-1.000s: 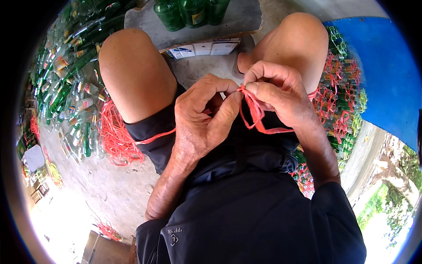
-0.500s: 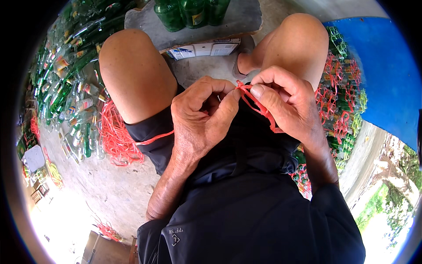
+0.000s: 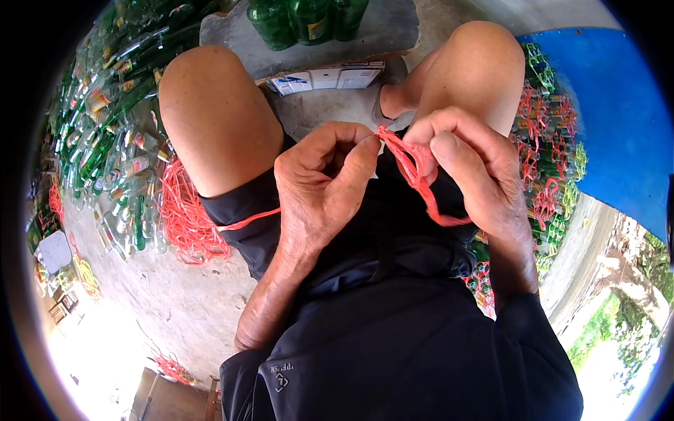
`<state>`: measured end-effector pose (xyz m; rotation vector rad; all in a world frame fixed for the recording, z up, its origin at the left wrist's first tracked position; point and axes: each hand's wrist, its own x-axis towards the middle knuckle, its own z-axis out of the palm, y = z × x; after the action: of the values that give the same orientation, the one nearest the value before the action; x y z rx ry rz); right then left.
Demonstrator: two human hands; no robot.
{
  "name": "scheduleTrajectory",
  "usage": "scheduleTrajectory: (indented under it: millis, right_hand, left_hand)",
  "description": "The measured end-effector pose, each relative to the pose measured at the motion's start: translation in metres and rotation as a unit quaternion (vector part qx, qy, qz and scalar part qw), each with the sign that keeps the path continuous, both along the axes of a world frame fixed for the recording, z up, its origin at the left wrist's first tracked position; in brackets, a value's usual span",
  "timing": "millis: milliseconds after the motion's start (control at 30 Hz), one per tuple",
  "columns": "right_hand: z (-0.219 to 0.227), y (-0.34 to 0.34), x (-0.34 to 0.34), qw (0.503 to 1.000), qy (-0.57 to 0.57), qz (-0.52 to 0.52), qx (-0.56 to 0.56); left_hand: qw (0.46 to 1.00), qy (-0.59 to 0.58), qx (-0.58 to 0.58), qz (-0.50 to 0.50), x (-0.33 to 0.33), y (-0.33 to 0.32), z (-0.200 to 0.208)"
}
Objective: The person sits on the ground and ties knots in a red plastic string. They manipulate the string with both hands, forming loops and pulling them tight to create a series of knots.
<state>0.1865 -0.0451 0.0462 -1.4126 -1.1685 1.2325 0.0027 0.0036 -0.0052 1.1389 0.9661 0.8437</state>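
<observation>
Between my knees, my left hand (image 3: 324,179) pinches one end of a red plastic twine (image 3: 420,184) between thumb and forefinger. A small knot or twist shows at its fingertips. My right hand (image 3: 477,165) is curled beside it, bent fingertips against the twine strands and thumb lifted a little off them. Looped strands hang between the hands and run under the right palm, where the lower fingers are hidden. From behind my left wrist another red strand leads to a tangled heap of red twine (image 3: 188,214) beside my left thigh.
Green bottles (image 3: 309,21) stand on a grey board (image 3: 393,31) ahead. Many loose glass bottles (image 3: 133,165) lie in a pile at the left. Bottles bound with red and green twine (image 3: 540,140) are stacked at the right, next to a blue panel (image 3: 611,105).
My right hand has shifted slightly right and its thumb has come away from the knot. More of the looped twine now shows between the hands. The left hand stays nearly still.
</observation>
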Motion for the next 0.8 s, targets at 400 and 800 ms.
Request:
scheduleTrajectory:
  millis: [400,800]
  right_hand:
    - [-0.008,-0.005,-0.001,0.979,0.117,0.065,-0.15]
    - [-0.027,-0.003,-0.007,0.954,-0.255,0.05,0.149]
  left_hand:
    - [0.997,-0.075,-0.011,-0.01,0.006,-0.004,-0.012]
    - [0.996,-0.059,-0.011,-0.063,0.006,-0.005,-0.011]
